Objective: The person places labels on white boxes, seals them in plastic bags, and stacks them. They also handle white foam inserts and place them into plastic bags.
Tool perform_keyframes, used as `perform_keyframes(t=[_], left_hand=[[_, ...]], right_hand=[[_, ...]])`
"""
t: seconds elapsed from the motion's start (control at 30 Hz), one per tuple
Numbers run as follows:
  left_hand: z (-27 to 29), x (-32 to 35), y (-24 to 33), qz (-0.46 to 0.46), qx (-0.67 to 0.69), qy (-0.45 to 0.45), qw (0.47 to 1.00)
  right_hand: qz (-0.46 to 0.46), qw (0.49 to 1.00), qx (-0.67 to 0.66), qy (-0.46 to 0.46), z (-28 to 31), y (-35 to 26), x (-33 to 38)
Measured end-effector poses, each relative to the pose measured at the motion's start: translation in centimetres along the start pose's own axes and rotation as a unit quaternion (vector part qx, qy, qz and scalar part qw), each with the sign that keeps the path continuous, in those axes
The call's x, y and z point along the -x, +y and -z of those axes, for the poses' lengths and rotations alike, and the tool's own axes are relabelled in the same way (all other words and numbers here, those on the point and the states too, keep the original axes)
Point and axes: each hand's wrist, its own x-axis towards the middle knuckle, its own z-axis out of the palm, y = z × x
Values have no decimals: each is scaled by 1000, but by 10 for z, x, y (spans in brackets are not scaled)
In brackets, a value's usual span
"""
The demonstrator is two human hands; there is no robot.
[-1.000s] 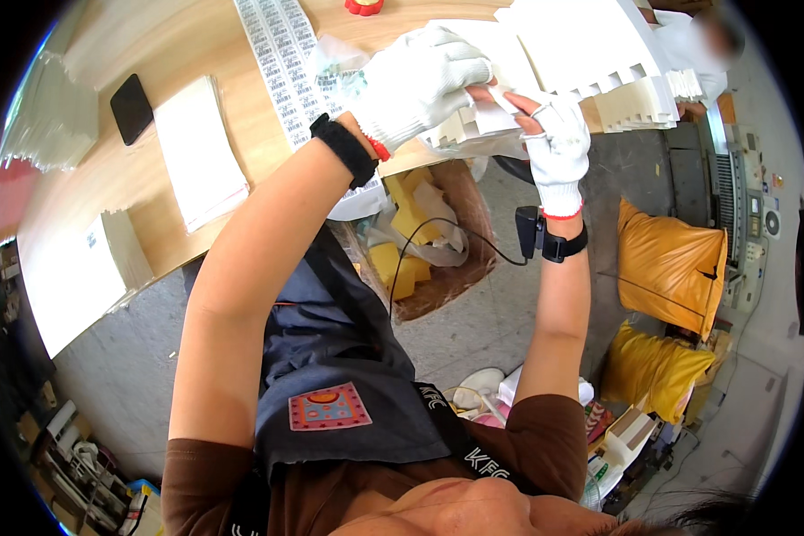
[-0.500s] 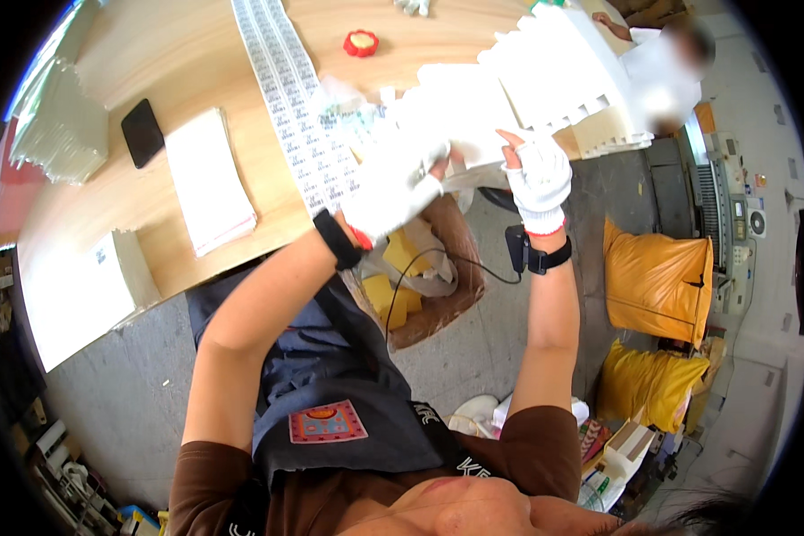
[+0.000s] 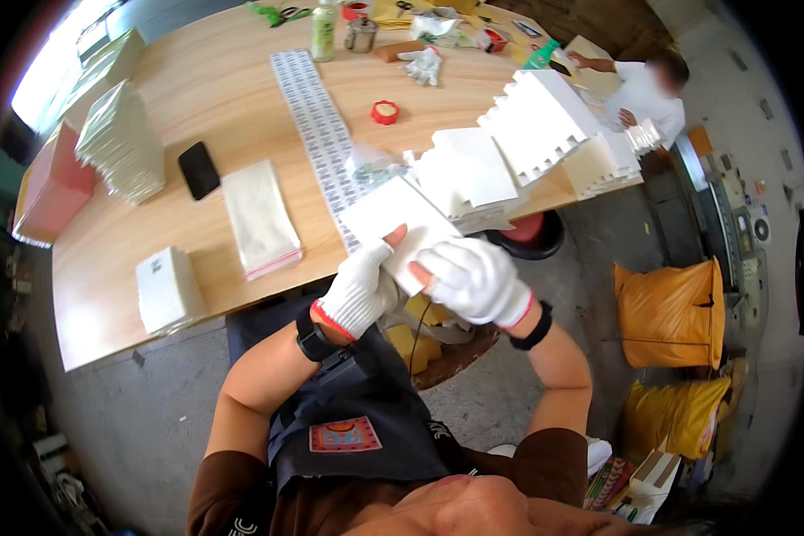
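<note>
A flat white card [image 3: 395, 225] was held tilted above the near edge of the wooden table [image 3: 196, 89], both gloved hands gripping its lower end. Left hand [image 3: 359, 290]: fingers curled, bare thumb tip pressed on the card's lower left edge. Right hand [image 3: 475, 279]: fingers closed over the lower right corner. Forearms rose from below, wrists close together. Stacked white folded boxes [image 3: 473, 174] sat just behind; a label strip [image 3: 317, 125] lay alongside.

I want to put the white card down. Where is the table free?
Bare wood lies between the label strip and the phone, and around the red tape roll. The white box stacks at the right edge are crowded.
</note>
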Motion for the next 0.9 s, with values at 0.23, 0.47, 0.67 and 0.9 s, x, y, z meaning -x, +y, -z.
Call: perform_keyframes(t=[0.23,0.47,0.67,0.9], left_hand=[[86,45,24,-82,-25,-110,990],[97,92,31,-85,-95,-169,977],[116,101,31,-56,-1,-259,964],[159,83,17,-68,-47,-221,972]], right_hand=[[-406,827,-367,132,9,-58,-34],[-408,645,-644,-60,-19,-83,-87],[-384,617,-680,-95,-4,-99,-116],[-376,719,-575,-108,10,-131,-148]])
